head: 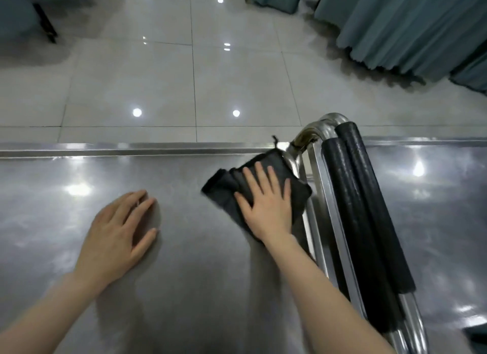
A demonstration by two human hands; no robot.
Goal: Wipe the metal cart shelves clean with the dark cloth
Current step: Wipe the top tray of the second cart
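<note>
The metal cart's top shelf (189,261) fills the lower half of the head view, shiny and grey, with a raised rim along its far edge. A folded dark cloth (226,187) lies on it near the right end. My right hand (266,201) presses flat on the cloth with straight, spread fingers, next to the cart's handle. My left hand (118,235) rests flat on the bare shelf to the left, fingers straight, holding nothing.
Steel handle bars with black foam grips (361,216) run along the shelf's right end, and a second metal surface (442,209) lies beyond them. Past the far rim is glossy tiled floor (184,77). Teal draped tablecloths (411,27) hang at the top right.
</note>
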